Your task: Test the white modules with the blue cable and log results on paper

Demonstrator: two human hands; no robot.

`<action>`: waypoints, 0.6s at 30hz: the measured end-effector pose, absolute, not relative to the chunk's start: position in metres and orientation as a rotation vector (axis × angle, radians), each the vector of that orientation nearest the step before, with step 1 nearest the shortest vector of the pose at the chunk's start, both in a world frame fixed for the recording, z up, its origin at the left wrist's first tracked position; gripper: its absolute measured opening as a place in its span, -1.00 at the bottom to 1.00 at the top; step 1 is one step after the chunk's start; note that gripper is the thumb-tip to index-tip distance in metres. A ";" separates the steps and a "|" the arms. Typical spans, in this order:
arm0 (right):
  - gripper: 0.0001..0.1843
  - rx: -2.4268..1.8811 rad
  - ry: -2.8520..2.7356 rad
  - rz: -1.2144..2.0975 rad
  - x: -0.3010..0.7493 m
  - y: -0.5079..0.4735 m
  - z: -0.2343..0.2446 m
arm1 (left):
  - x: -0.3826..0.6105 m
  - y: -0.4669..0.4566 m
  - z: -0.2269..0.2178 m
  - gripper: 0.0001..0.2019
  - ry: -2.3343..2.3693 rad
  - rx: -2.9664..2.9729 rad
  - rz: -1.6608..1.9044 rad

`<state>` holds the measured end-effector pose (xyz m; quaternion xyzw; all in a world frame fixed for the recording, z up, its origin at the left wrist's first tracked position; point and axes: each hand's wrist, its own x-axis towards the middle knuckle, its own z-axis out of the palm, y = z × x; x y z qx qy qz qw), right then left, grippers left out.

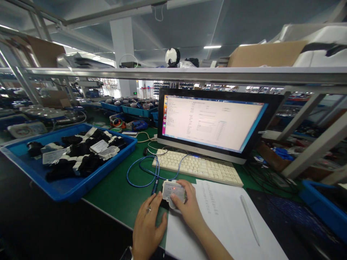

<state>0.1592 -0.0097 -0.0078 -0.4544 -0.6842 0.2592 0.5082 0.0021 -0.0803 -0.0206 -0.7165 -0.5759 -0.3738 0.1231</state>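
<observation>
My right hand [188, 206] grips a small pale electronic module [170, 188] with a printed label. A red light glows on its face, and my thumb presses over its front. My left hand [148, 225], wearing a ring, lies at the module's left side. Its fingers are stretched out and the thumb stands apart. The fingertips rest by the dark plug [155, 187] of a blue cable [129, 169], which loops on the green table. Whether the plug joins the module is hidden by my fingers.
A blue tray [63, 193] of black and white parts stands at left. A keyboard [200, 166] and a lit monitor [206, 122] are ahead. Paper sheets [225, 220] with a pen [249, 220] lie at right, beside a dark mat [284, 213]. A shelf [151, 75] crosses above.
</observation>
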 end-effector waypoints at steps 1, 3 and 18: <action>-0.65 -1.094 -1.650 0.625 0.159 -0.010 -0.008 | 0.002 -0.080 -0.021 -0.52 -1.677 -2.090 -1.092; -0.65 -1.096 -1.648 0.626 0.159 -0.010 -0.007 | 0.002 -0.081 -0.021 -0.53 -1.669 -2.092 -1.097; -0.67 -1.090 -1.652 0.622 0.159 -0.008 -0.008 | 0.003 -0.080 -0.026 -0.54 -1.675 -2.098 -1.132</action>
